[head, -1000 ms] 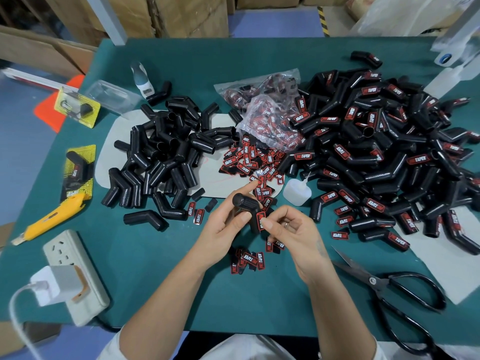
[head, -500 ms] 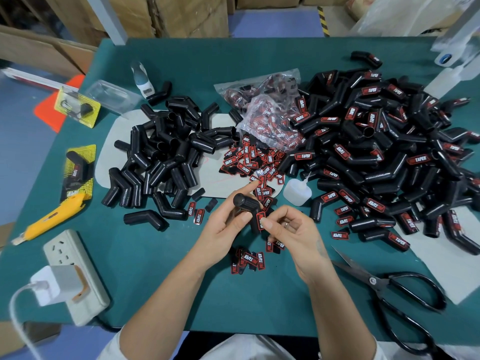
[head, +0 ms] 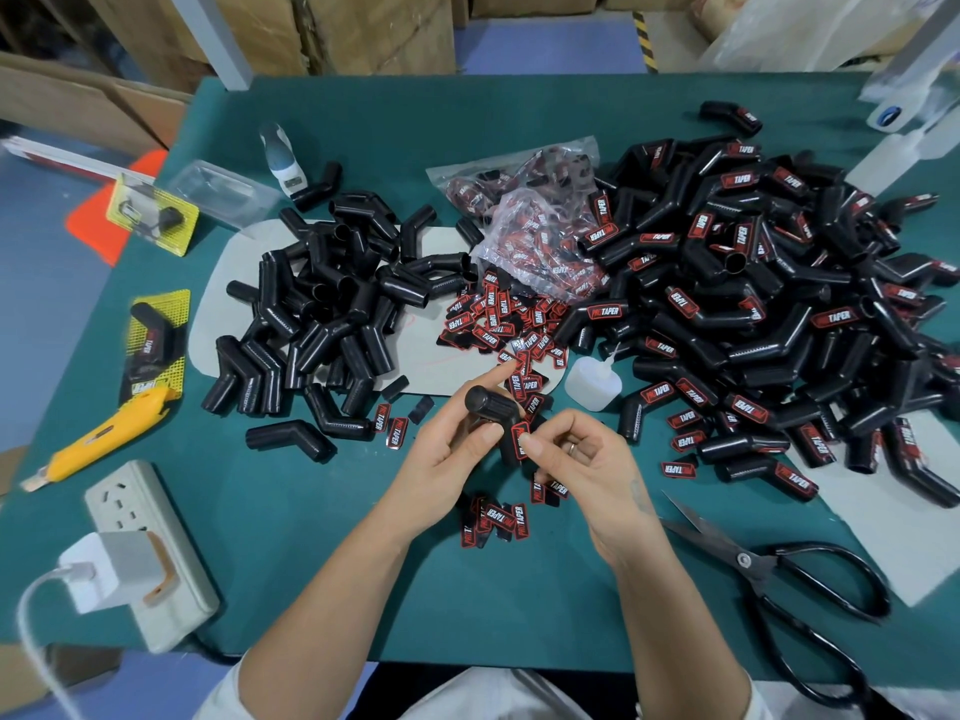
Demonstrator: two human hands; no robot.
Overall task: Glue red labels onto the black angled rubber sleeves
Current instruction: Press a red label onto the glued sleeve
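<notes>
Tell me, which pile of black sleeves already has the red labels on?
The big pile on the right: its sleeves show red labels. The smaller pile on the left is plain black.

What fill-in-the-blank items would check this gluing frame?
1. The left hand holds a black angled ____.
2. The right hand presses a red ____ onto it.
3. The scissors lie to the person's ____.
4. The utility knife is ____ in colour.

Missing words: sleeve; label; right; yellow

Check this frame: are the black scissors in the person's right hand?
No. The scissors lie on the green table, while the right hand presses a red label.
</notes>
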